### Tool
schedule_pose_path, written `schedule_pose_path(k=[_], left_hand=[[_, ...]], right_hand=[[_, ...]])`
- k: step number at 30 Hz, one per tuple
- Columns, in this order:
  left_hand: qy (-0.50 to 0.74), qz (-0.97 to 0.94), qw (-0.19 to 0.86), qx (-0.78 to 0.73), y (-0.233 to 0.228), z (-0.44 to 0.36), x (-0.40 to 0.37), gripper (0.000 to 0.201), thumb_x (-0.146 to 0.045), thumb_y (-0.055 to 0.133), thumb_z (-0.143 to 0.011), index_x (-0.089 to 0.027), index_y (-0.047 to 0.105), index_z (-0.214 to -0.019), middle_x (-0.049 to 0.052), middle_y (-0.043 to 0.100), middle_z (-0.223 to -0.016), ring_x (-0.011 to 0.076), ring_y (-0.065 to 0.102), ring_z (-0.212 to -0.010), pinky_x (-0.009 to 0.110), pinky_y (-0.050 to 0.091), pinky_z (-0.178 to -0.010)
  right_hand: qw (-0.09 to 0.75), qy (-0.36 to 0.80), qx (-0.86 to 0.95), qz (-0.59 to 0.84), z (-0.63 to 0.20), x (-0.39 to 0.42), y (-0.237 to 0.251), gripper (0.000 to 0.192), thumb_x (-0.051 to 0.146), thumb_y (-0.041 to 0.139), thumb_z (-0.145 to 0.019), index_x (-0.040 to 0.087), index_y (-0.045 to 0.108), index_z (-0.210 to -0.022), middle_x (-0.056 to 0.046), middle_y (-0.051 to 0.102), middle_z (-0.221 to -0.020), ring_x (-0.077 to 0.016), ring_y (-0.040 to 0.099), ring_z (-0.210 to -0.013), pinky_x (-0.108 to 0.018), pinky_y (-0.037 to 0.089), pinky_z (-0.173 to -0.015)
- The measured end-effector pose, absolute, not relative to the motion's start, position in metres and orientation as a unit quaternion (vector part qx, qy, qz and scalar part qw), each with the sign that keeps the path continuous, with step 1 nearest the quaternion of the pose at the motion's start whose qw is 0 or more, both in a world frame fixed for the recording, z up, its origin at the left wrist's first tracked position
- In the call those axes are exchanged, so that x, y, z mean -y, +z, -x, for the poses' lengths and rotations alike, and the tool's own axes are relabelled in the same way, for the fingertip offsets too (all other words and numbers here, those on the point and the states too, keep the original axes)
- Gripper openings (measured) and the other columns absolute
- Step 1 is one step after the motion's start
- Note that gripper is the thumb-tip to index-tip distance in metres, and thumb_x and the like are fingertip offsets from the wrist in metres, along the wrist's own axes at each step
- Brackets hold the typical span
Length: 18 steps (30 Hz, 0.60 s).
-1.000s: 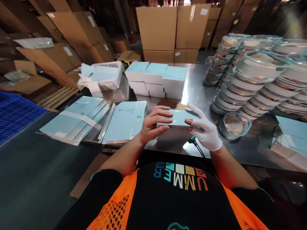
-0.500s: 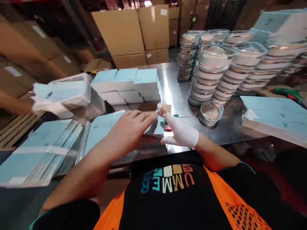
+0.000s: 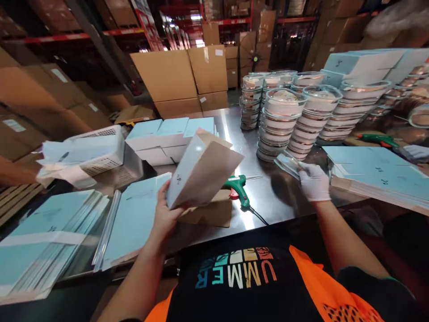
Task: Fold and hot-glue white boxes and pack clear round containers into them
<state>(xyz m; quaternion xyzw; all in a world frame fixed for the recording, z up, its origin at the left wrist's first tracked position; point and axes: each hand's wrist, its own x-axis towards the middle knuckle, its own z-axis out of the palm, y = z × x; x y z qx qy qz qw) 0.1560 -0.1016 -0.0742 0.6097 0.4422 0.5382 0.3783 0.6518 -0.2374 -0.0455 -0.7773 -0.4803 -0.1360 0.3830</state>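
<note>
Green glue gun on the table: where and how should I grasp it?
Probably by the glue gun's green handle, from the near side: it slants toward that side, while the metal nozzle points right. The black cord leaves the handle's near end.

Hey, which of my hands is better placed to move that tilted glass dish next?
Probably your right: that gloved hand has its fingers at the edge of the glass dish, while your left hand is occupied, holding a carton well away from it.

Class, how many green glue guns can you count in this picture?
2. One green glue gun lies right of the held box; another green glue gun is farther right, behind the pale blue stack. More may be hidden.
</note>
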Motion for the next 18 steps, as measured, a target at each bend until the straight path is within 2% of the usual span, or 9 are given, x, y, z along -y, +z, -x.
schedule_pose_path(k=[2,4,6,9,11,12,14,16,18], left_hand=[[0.516,-0.598,0.406,-0.459,-0.088,-0.162,0.109,0.103,-0.042,0.105,-0.058,-0.029,0.062,-0.150,0.010,0.065,-0.150,0.0351,0.065,-0.137,0.049,0.053,-0.121],[0.516,-0.596,0.413,-0.457,-0.097,-0.165,0.113,0.103,-0.045,0.107,-0.056,-0.029,0.063,-0.148,0.010,0.066,-0.149,0.0359,0.065,-0.136,0.049,0.054,-0.120],[0.522,-0.591,0.418,-0.451,-0.107,-0.167,0.117,0.105,-0.048,0.107,-0.056,-0.029,0.061,-0.149,0.011,0.067,-0.147,0.0345,0.068,-0.132,0.047,0.057,-0.115],[0.505,-0.593,0.458,-0.427,-0.126,-0.173,0.123,0.108,-0.052,0.107,-0.055,-0.029,0.058,-0.148,0.011,0.071,-0.138,0.0310,0.074,-0.117,0.044,0.064,-0.101],[0.476,-0.616,0.482,-0.403,-0.140,-0.177,0.128,0.104,-0.052,0.108,-0.054,-0.027,0.061,-0.144,0.012,0.075,-0.130,0.0311,0.077,-0.110,0.044,0.066,-0.096],[0.458,-0.634,0.478,-0.400,-0.146,-0.179,0.131,0.100,-0.053,0.108,-0.055,-0.025,0.063,-0.140,0.013,0.076,-0.126,0.0323,0.078,-0.108,0.046,0.067,-0.095],[0.427,-0.667,0.448,-0.414,-0.157,-0.181,0.135,0.091,-0.053,0.108,-0.054,-0.020,0.070,-0.129,0.016,0.078,-0.119,0.0373,0.078,-0.108,0.054,0.068,-0.096],[0.409,-0.682,0.417,-0.441,-0.165,-0.181,0.138,0.086,-0.051,0.108,-0.052,-0.018,0.073,-0.123,0.017,0.078,-0.116,0.0423,0.077,-0.111,0.062,0.066,-0.098],[0.412,-0.676,0.417,-0.446,-0.166,-0.179,0.140,0.096,-0.049,0.109,-0.053,-0.019,0.069,-0.135,0.017,0.078,-0.121,0.0428,0.076,-0.116,0.062,0.066,-0.100]], right_hand=[[0.522,-0.125,0.494,0.684,-0.638,0.245,-0.007,0.024,0.035,0.064,-0.102,0.022,0.080,-0.113,-0.014,0.083,-0.107,-0.0308,0.078,-0.099,-0.056,0.063,-0.101],[0.614,-0.085,0.542,0.567,-0.616,0.252,0.036,0.023,0.040,0.074,-0.102,0.024,0.083,-0.115,-0.013,0.084,-0.114,-0.0303,0.080,-0.105,-0.051,0.064,-0.101],[0.615,-0.028,0.615,0.492,-0.589,0.254,0.074,0.020,0.038,0.077,-0.103,0.027,0.085,-0.118,-0.011,0.083,-0.122,-0.0296,0.080,-0.115,-0.050,0.064,-0.106],[0.496,0.044,0.752,0.432,-0.544,0.243,0.108,0.012,0.034,0.076,-0.103,0.029,0.085,-0.110,-0.006,0.084,-0.117,-0.0291,0.078,-0.124,-0.049,0.063,-0.110],[0.429,0.054,0.800,0.416,-0.517,0.227,0.111,0.011,0.032,0.077,-0.102,0.028,0.084,-0.108,-0.005,0.083,-0.113,-0.0284,0.078,-0.121,-0.049,0.063,-0.112],[0.422,0.048,0.805,0.415,-0.507,0.219,0.106,0.013,0.033,0.078,-0.101,0.027,0.084,-0.112,-0.006,0.083,-0.115,-0.0283,0.078,-0.122,-0.050,0.062,-0.114],[0.464,0.046,0.782,0.414,-0.493,0.205,0.087,0.027,0.038,0.078,-0.102,0.028,0.079,-0.128,-0.009,0.080,-0.132,-0.0292,0.074,-0.130,-0.052,0.058,-0.120],[0.531,0.090,0.736,0.410,-0.489,0.198,0.055,0.049,0.054,0.076,-0.104,0.030,0.070,-0.146,-0.012,0.071,-0.153,-0.0311,0.068,-0.143,-0.054,0.054,-0.125],[0.578,0.163,0.686,0.411,-0.486,0.198,0.018,0.073,0.073,0.070,-0.103,0.031,0.057,-0.161,-0.014,0.060,-0.167,-0.0333,0.064,-0.150,-0.056,0.053,-0.127]])
